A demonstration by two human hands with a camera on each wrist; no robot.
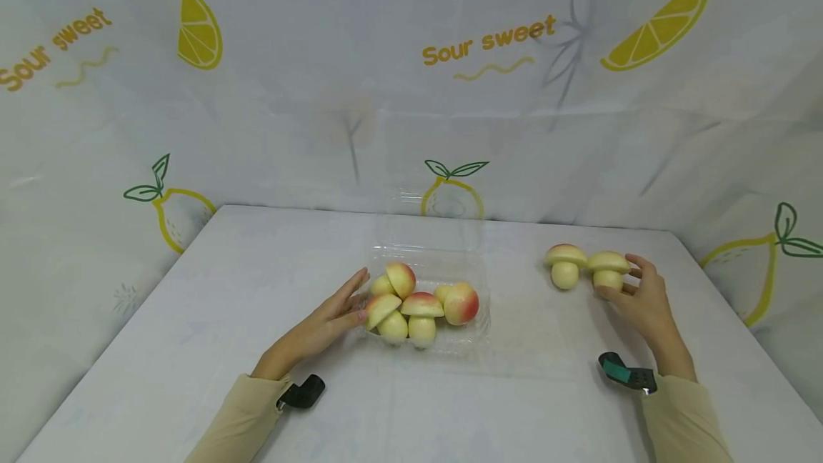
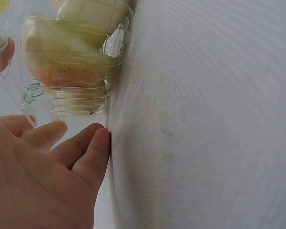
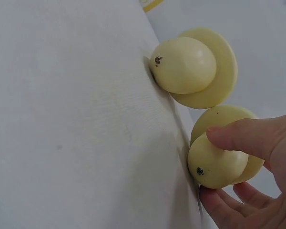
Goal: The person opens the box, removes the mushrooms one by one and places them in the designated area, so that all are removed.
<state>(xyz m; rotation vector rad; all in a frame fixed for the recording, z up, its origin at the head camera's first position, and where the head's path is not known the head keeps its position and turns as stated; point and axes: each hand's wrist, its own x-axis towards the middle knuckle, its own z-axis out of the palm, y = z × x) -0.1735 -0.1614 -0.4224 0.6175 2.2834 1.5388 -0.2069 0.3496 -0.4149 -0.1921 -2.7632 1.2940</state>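
Observation:
A clear plastic clamshell box (image 1: 472, 341) stands in the middle of the table with its lid raised at the back. Several model mushrooms (image 1: 422, 306) with pale stems and yellow-red caps lie inside it. My left hand (image 1: 315, 331) rests against the box's left side, fingers nearly straight; in the left wrist view the fingertips (image 2: 101, 136) are low beside the ribbed wall. On the right, my right hand (image 1: 646, 302) grips a model mushroom (image 3: 214, 164), thumb across its stem and fingers on the far side. Another model mushroom (image 3: 183, 64) stands just left of it on the table.
The white tabletop (image 1: 546, 406) reaches back to a hanging cloth (image 1: 308, 91) printed with lemons and lettering. Each wrist wears a dark device, one at the left wrist (image 1: 302, 391) and one at the right wrist (image 1: 626, 375).

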